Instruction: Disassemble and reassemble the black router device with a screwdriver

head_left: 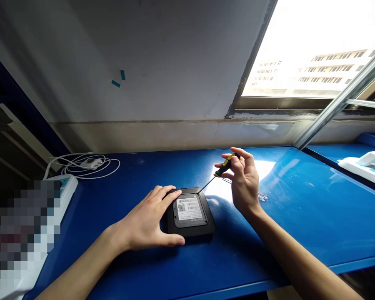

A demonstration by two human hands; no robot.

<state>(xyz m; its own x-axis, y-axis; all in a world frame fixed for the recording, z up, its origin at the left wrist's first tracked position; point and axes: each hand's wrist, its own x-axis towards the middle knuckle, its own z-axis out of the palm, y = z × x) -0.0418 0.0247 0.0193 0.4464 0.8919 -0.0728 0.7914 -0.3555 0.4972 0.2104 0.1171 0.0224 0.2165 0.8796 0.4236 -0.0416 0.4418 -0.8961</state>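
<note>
The left hand (150, 218) spans the left side of one flat black square plastic device (210, 228), fingers on its far left corner and thumb at its near edge, holding it down. The right hand (245, 179), apart from the left, pinches one screwdriver with a black-and-yellow handle and thin metal shaft (227, 164); its tip meets the device's raised panel near the far right corner. The device lies between the hands, well in from the front edge of the glossy blue table (306, 225), which runs beneath the forearms. Open room stretches rightward from the right hand to a slanted grey metal post (328, 110); beyond the hands the table ends at the wall.

A few small shiny metal pieces (263, 196), too small to count, lie just beside the right wrist. Beyond the left hand is one loosely coiled white cable (114, 171) with one white boxy adapter (92, 163).

One white rectangular paper label (190, 208) bears one QR code and barcode lines; its print and brand are too small to read.
</note>
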